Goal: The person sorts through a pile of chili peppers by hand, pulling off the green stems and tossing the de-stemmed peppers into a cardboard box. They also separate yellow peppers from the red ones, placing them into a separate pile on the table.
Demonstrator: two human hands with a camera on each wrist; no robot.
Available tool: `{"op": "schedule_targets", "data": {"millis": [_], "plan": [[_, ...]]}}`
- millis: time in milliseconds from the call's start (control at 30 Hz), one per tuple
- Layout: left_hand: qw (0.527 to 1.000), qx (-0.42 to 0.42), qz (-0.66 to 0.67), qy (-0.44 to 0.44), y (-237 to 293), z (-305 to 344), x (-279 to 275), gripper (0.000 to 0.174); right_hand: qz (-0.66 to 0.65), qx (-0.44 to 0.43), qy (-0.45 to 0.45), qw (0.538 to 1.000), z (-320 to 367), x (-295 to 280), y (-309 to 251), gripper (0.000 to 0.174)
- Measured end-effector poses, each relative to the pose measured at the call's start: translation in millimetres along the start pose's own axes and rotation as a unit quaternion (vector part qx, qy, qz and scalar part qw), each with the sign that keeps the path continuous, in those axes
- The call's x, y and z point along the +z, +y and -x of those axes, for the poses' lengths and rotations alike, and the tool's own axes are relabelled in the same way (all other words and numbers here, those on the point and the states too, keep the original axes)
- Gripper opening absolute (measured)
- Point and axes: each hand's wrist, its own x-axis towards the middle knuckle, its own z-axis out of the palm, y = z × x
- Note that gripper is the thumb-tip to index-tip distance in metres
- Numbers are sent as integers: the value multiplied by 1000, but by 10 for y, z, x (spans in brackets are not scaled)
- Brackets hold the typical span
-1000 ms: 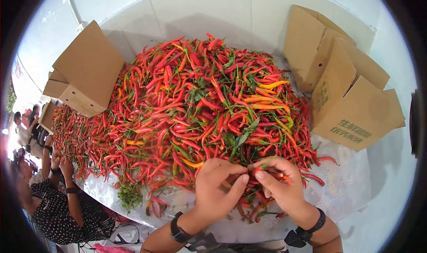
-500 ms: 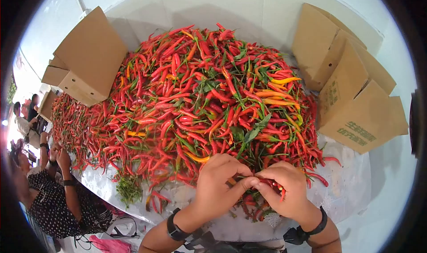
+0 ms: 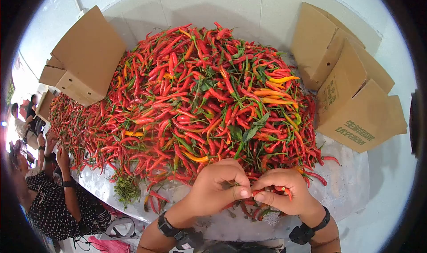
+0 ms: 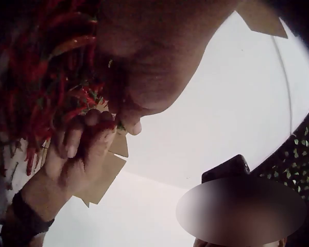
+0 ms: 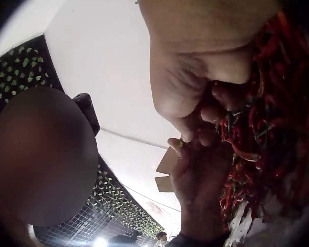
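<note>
Over the front edge of a big heap of red chili peppers [image 3: 178, 110], both hands meet fingertip to fingertip. My right hand [image 3: 289, 193] grips a few red chili peppers [image 3: 285, 191], their tips poking out past the curled fingers. One red chili pepper [image 3: 256, 192] sticks out of its pinch toward the other hand. My left hand [image 3: 218, 186] has thumb and forefinger pinched together right at that pepper's end, with a bit of green stem [image 4: 121, 126] by the thumb tip in the left wrist view. The left palm is hidden from the head view.
Cardboard boxes stand on the right [image 3: 362, 106] and on the left [image 3: 89, 57] of the heap. A small pile of green stems [image 3: 127, 188] lies at the front left of the covered table [image 3: 342, 195]. Another person in a dotted top [image 3: 64, 204] works at the left.
Both hands have come slightly down toward the near edge. The right hand's pepper, earlier with its green stem showing upward, now lies between the two hands' fingertips.
</note>
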Motion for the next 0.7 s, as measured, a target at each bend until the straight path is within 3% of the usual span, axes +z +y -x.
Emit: {"op": "schedule_targets", "data": {"millis": [67,200,300,333,433,467,500,567,700], "plan": [[1000,5,3,-3,11,1,1,14,-11,-10,-16,1000,-3,-17,26,13],[997,28,-70,33,30,11,28,13,-191,135,15,972,32,-28,-8,17],[994,47,-81,61,21,-8,52,13,-347,136,53,926,4,-88,56,17],[993,54,-83,65,20,-16,54,13,-345,158,94,921,-9,-103,19,18],[988,63,-114,85,10,-20,62,13,-318,107,134,932,-62,-260,48,16],[987,62,-120,87,9,-21,59,11,-156,139,220,953,-105,-269,-2,12],[986,59,-127,88,0,-11,52,10,-61,106,251,960,-177,-312,20,11],[984,61,-137,99,-16,-6,55,10,188,-44,266,944,-349,-416,88,13],[979,81,-145,115,-27,-15,88,13,367,-3,213,906,-601,-435,90,20]]}}
